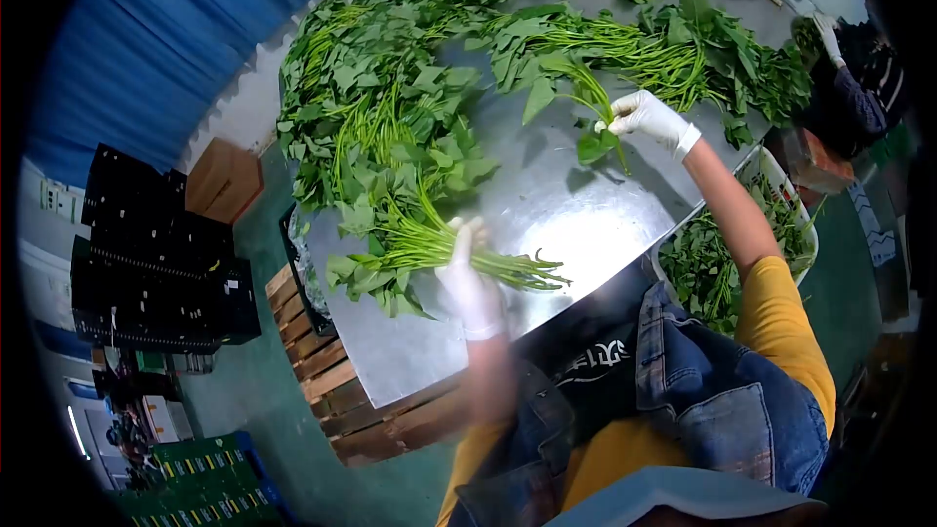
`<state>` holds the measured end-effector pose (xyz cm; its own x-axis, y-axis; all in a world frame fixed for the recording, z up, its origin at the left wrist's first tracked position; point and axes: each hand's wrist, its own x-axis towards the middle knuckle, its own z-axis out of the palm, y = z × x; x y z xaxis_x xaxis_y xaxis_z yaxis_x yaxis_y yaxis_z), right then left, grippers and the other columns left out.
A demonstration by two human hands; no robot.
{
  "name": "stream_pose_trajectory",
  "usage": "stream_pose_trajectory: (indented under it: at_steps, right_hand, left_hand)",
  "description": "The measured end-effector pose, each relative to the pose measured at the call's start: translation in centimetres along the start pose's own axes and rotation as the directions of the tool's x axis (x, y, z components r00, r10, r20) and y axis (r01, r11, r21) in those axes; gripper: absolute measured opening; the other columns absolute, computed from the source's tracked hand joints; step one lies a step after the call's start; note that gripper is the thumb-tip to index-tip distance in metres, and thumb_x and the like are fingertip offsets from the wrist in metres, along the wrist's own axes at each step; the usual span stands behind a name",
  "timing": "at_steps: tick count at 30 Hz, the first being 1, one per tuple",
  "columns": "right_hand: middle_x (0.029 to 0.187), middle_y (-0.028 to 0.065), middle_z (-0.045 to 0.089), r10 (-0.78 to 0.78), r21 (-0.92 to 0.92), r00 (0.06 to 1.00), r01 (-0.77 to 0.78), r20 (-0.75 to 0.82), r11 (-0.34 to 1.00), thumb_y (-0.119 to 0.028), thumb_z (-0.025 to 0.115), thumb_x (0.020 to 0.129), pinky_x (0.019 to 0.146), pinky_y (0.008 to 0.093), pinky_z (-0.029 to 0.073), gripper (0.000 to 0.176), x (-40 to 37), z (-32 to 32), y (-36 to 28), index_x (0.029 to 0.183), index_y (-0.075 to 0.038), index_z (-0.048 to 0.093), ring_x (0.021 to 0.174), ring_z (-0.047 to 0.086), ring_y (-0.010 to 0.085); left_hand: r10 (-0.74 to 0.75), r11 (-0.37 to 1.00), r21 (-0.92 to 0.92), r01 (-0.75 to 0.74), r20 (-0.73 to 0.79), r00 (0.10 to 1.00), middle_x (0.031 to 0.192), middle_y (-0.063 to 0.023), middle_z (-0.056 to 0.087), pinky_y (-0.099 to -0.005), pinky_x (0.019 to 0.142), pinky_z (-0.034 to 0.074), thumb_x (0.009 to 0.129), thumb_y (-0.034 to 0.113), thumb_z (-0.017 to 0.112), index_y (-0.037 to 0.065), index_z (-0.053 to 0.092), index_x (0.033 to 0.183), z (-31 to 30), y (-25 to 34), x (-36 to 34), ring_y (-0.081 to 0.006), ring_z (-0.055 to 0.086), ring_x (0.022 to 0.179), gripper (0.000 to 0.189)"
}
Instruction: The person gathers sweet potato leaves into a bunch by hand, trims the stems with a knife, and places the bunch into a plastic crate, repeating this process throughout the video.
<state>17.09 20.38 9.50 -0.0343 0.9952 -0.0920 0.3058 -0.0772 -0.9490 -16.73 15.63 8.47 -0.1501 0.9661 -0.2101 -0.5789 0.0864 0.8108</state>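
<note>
Head view: two gloved hands sort leafy greens on a metal bench (576, 220).
The left hand (470, 285) has its fingers closed around a bundle of stems (415, 246) lying on the bench near its front edge. The right hand (649, 117), further back, has its fingers pinched on a leafy sprig (593, 141) beside loose greens (390, 68). A crate (778, 176) of leaves stands to the right.

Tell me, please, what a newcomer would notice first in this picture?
The eye falls first on the heaps of leafy green stalks spread over the shiny metal table. Next come two white-gloved hands: the left hand closes around a bundle of stalks near the table's front edge, and the right hand pinches a leafy sprig further back. A white basket of more greens stands at the right.
</note>
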Motion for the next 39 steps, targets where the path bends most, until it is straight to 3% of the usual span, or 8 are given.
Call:
stream_pose_trajectory:
  at_steps: [4, 13, 26, 28, 30, 33, 38, 39]
  right_hand:
    - [0.065, -0.0014, 0.056, -0.033, 0.147, 0.990, 0.054, -0.140, 0.988, -0.014, 0.070, 0.073, 0.059, 0.0244, 0.042, 0.015, -1.8, 3.4, -0.7, 0.068, -0.002, 0.063, 0.063, 0.050, 0.0061]
    - [0.066, 0.0043, 0.061, -0.307, -0.249, 0.887, 0.230, -0.344, 0.941, -0.005, 0.074, 0.067, 0.058, 0.0235, 0.045, 0.018, -2.3, 9.2, -1.2, 0.078, 0.004, 0.064, 0.061, 0.054, 0.0072]
    - [0.076, 0.0077, 0.065, -0.489, -0.323, 0.819, 0.394, -0.300, 0.860, -0.016, 0.067, 0.078, 0.059, 0.0251, 0.046, 0.020, -3.2, 12.4, -4.7, 0.091, 0.000, 0.069, 0.065, 0.061, 0.0113]
    - [0.075, 0.0094, 0.064, -0.571, -0.545, 0.807, 0.415, -0.148, 0.728, -0.020, 0.063, 0.081, 0.062, 0.0277, 0.046, 0.019, -3.7, 12.4, -5.1, 0.087, -0.004, 0.070, 0.065, 0.061, 0.0183]
    - [0.074, 0.0105, 0.063, -0.483, -0.447, 0.859, 0.369, -0.171, 0.815, -0.023, 0.060, 0.083, 0.065, 0.0295, 0.046, 0.019, -3.5, 12.8, -4.8, 0.085, -0.007, 0.071, 0.068, 0.058, 0.0234]
    - [0.081, 0.0097, 0.064, -0.412, -0.254, 0.902, 0.371, -0.131, 0.893, -0.018, 0.060, 0.083, 0.069, 0.0290, 0.046, 0.017, -4.4, 12.3, -5.7, 0.091, -0.006, 0.070, 0.074, 0.058, 0.0211]
    - [0.086, 0.0101, 0.063, -0.419, -0.255, 0.772, 0.334, -0.478, 0.907, -0.017, 0.060, 0.084, 0.072, 0.0289, 0.047, 0.020, -5.5, 12.0, -3.3, 0.097, -0.004, 0.067, 0.079, 0.061, 0.0198]
    - [0.081, 0.0105, 0.062, -0.357, -0.318, 0.842, 0.237, -0.403, 0.918, -0.023, 0.059, 0.085, 0.070, 0.0304, 0.047, 0.023, -5.4, 11.6, -2.6, 0.094, -0.004, 0.067, 0.076, 0.061, 0.0209]
  left_hand:
    - [0.000, 1.000, 0.029, -0.001, 0.025, 1.000, 0.095, -0.0102, 0.059, -0.0263, 0.071, 0.047, 0.079, 0.001, 0.063, -0.002, 0.053, 0.104, 1.2, 0.0, -0.5, -0.0160, 0.058, 0.078, 0.027]
    - [-0.014, 0.983, 0.186, -0.009, 0.121, 0.992, 0.092, -0.0118, 0.065, -0.0219, 0.069, 0.046, 0.082, 0.001, 0.061, -0.004, 0.055, 0.105, 4.1, -1.1, -1.3, -0.0120, 0.059, 0.075, 0.023]
    - [0.023, 0.998, 0.057, -0.037, 0.233, 0.972, 0.085, -0.0055, 0.061, -0.0225, 0.065, 0.046, 0.079, -0.002, 0.066, -0.004, 0.060, 0.099, 6.3, -6.0, 0.8, -0.0104, 0.057, 0.071, 0.020]
    - [0.224, 0.832, 0.424, -0.359, 0.335, 0.915, 0.088, -0.0062, 0.062, -0.0233, 0.067, 0.047, 0.076, -0.003, 0.067, -0.004, 0.061, 0.098, 5.3, -7.8, 2.1, -0.0113, 0.058, 0.073, 0.023]
    - [0.345, 0.662, 0.526, -0.534, 0.419, 0.840, 0.091, -0.0071, 0.062, -0.0241, 0.070, 0.048, 0.074, -0.004, 0.068, -0.005, 0.062, 0.098, 5.0, -8.2, 2.6, -0.0122, 0.059, 0.077, 0.025]
    - [0.043, 0.953, 0.278, -0.124, 0.279, 0.959, 0.094, -0.0098, 0.063, -0.0246, 0.073, 0.049, 0.077, -0.005, 0.064, -0.006, 0.059, 0.103, 5.5, -6.1, 1.7, -0.0143, 0.060, 0.082, 0.027]
    - [0.156, 0.976, 0.085, -0.198, 0.357, 0.921, 0.094, -0.0128, 0.064, -0.0242, 0.073, 0.048, 0.078, -0.007, 0.062, -0.005, 0.057, 0.105, 2.6, -7.8, 4.9, -0.0157, 0.061, 0.082, 0.028]
    - [0.248, 0.801, 0.442, -0.403, 0.369, 0.896, 0.093, -0.0126, 0.064, -0.0242, 0.072, 0.048, 0.078, -0.006, 0.062, -0.005, 0.057, 0.105, 3.2, -6.8, 3.9, -0.0154, 0.060, 0.080, 0.028]
